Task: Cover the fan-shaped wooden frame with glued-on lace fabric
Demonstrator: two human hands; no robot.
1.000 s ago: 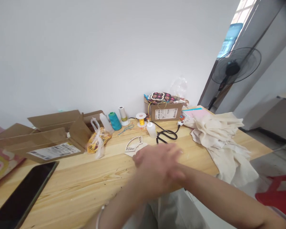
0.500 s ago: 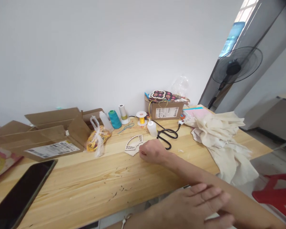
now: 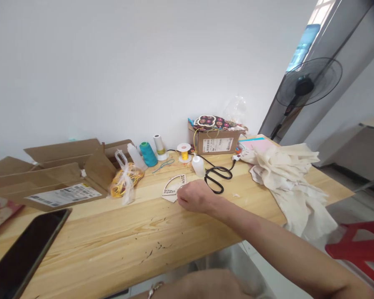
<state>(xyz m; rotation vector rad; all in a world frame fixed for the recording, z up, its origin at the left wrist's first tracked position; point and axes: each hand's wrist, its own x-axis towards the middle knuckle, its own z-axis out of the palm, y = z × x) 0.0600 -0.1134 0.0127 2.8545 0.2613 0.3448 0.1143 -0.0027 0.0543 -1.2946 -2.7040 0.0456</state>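
My right hand [image 3: 195, 196] is closed in a fist on the wooden tabletop, against the right side of a flat, fan-shaped cut-out piece [image 3: 169, 192]. Its curled fingers hide whatever may be inside them. At the bottom edge of the view is my left hand [image 3: 210, 284], with a bracelet at the wrist; its fingers do not show. A white squeeze bottle [image 3: 198, 166] stands just behind my right fist. Close by, a black cable [image 3: 220, 171] lies coiled.
Left: a phone [image 3: 28, 253], an open cardboard box [image 3: 59, 187] and a bag of yellow cord [image 3: 124, 182]. Behind are a teal thread cone [image 3: 148, 154] and a yellow spool [image 3: 184, 154]. Right: a filled box [image 3: 218, 141] and cream cloth [image 3: 286, 170].
My left hand has dropped away from beside my right forearm to the bottom edge. My right fist stays at the fan-shaped piece, and the view has shifted slightly.
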